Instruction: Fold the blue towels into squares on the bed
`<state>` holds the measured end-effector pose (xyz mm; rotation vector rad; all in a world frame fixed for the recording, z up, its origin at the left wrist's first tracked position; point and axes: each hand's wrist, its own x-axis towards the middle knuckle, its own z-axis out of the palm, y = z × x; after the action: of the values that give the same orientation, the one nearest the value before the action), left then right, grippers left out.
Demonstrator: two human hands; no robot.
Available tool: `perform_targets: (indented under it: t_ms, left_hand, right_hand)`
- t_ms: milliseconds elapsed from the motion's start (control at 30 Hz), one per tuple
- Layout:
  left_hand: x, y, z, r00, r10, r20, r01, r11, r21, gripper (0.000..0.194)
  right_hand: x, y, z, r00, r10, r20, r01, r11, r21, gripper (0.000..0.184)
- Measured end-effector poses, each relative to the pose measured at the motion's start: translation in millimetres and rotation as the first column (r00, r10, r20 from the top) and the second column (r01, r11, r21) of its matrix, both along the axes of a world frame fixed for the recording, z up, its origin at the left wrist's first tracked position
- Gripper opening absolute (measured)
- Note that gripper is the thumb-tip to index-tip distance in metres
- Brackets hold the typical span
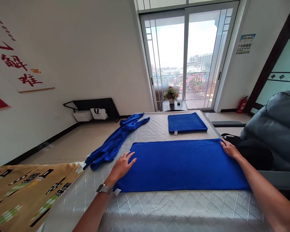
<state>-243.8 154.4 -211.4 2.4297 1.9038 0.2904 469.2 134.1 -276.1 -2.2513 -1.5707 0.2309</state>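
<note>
A blue towel (183, 164) lies spread flat and folded lengthwise on the grey quilted mattress (159, 209). My left hand (122, 166) rests flat on the towel's left edge, fingers stretched out. My right hand (229, 149) lies at the towel's far right corner, fingers touching the cloth. Beyond it sits a neatly folded blue towel (186, 122). A crumpled blue towel (116, 141) hangs over the mattress's left edge.
A tan patterned cloth (26, 190) lies at the lower left. A grey padded chair (277, 129) stands to the right. A potted plant (171, 94) on a small dark table stands before the glass balcony doors. A red fire extinguisher (242, 105) stands by the right wall.
</note>
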Motion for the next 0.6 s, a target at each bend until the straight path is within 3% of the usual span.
perform_targets:
  t_ms: [100, 267, 433, 600]
  left_hand:
    - [19, 40, 0.5, 1.000, -0.009, -0.007, 0.009, 1.000, 0.019, 0.059]
    - [43, 90, -13.9, 0.996, 0.042, -0.077, -0.045, 0.998, -0.046, 0.061]
    - [41, 101, -22.6, 0.992, 0.049, -0.113, -0.058, 0.995, -0.075, 0.064]
    - [47, 99, -12.3, 0.988, 0.056, -0.143, -0.068, 0.995, -0.076, 0.064]
  right_hand:
    - [0, -1, -4.9, 0.999, -0.048, -0.025, 0.048, 0.999, -0.007, 0.063]
    - [-5, -5, 1.4, 0.992, -0.113, -0.050, 0.111, 0.993, -0.042, 0.063]
    - [-11, -8, 9.3, 0.991, -0.119, -0.054, 0.117, 0.992, -0.041, 0.065]
    - [-14, -10, 12.5, 0.990, -0.120, -0.080, 0.116, 0.992, -0.052, 0.066]
